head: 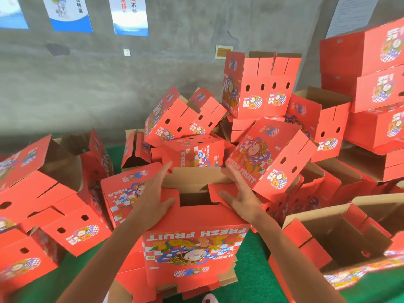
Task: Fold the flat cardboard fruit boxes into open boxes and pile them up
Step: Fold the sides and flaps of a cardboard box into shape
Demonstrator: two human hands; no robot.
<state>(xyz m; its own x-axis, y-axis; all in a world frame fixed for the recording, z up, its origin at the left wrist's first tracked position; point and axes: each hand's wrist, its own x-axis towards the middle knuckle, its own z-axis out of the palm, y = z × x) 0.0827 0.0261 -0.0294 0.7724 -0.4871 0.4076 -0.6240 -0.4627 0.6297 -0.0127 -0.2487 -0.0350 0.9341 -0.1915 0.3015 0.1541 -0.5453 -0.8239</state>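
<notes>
Red printed cardboard fruit box [194,243] upright on green floor [255,278] in front, left hand [153,193] flat, fingers straight, pressing its left flap, right hand [242,193] likewise on right flap, folded red boxes [260,84] heaped behind

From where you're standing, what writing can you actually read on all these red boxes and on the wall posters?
"FRESH FRUIT", upside down, on the box being folded.
"FRESH FRUIT" on the tilted box behind the right hand.
"FRESH FRUIT" runs down the corner of the tall upright box.
"FRESH", partly hidden, on the small box beyond the left hand.
Chinese characters on the wall posters: cut off, not readable.
Small round box labels: too small.
</notes>
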